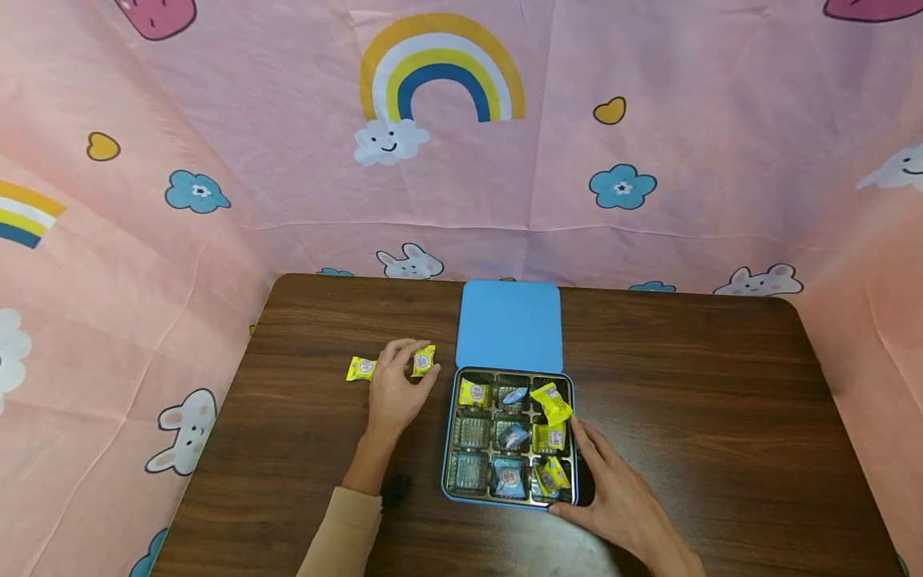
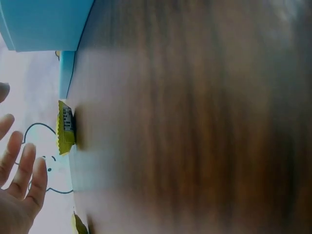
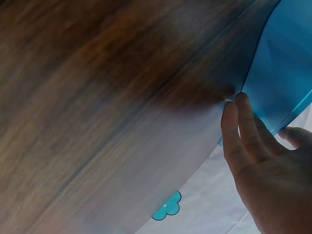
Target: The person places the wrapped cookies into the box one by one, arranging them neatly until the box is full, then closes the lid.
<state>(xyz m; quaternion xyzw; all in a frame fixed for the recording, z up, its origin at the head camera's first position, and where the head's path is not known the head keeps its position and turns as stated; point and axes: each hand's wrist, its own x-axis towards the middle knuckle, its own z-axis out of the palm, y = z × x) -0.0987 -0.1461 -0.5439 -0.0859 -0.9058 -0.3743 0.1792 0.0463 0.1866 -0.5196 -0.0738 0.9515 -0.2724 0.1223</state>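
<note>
My left hand (image 1: 395, 393) reaches over the table with thumb and fingers spread around a yellow wrapped candy (image 1: 424, 361). In the left wrist view, the fingers (image 2: 36, 187) stand apart from that candy (image 2: 66, 127). Partly behind the hand lies another yellow candy (image 1: 360, 369). To the right sits a blue tin (image 1: 497, 504), its lid (image 1: 509, 324) folded back, its divided tray holding yellow and blue candies. My right hand (image 1: 623, 497) touches the tin's right side with nearly straight fingers, thumb at the front corner. One yellow candy (image 1: 552, 403) lies tilted across the back-right compartment.
The tray's middle-left compartment (image 1: 472, 431) and front-left compartment (image 1: 470, 471) show no candy. A small dark object (image 1: 396, 489) lies beside the left forearm. Patterned pink cloth (image 1: 490, 176) hangs behind and beside the brown wooden table (image 1: 721, 417).
</note>
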